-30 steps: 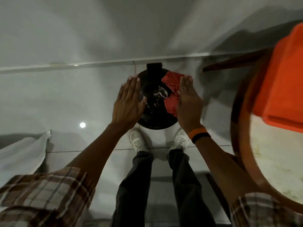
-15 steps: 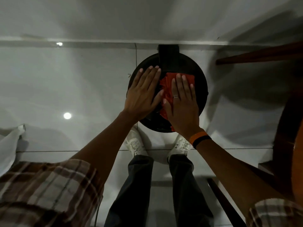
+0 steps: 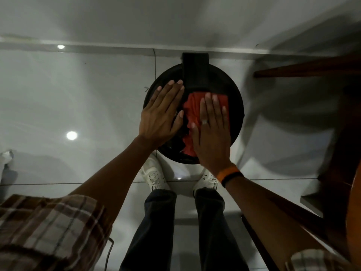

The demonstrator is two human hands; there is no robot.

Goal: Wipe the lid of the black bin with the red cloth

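The black bin's round lid (image 3: pixel 235 106) lies below me on the floor, its black hinge block at the far edge by the wall. A red cloth (image 3: pixel 192 110) is spread on the lid's middle. My right hand (image 3: pixel 212 132) lies flat on the cloth, fingers together, pressing it to the lid. Flat on the lid's left half rests my left hand (image 3: pixel 162 116), fingers straight, holding nothing. The lid's near left part is hidden under both hands.
A dark wooden table or chair (image 3: pixel 336 133) stands close on the right, with a wooden bar (image 3: pixel 304 69) reaching toward the bin. The white wall runs just behind the bin. My feet in white shoes (image 3: pixel 154 177) stand right in front of it. White fabric (image 3: pixel 5 159) lies far left.
My right hand with the cloth slid from the lid's right edge to its middle. My left hand moved from the lid's left rim further onto the lid. The view has closed in on the bin.
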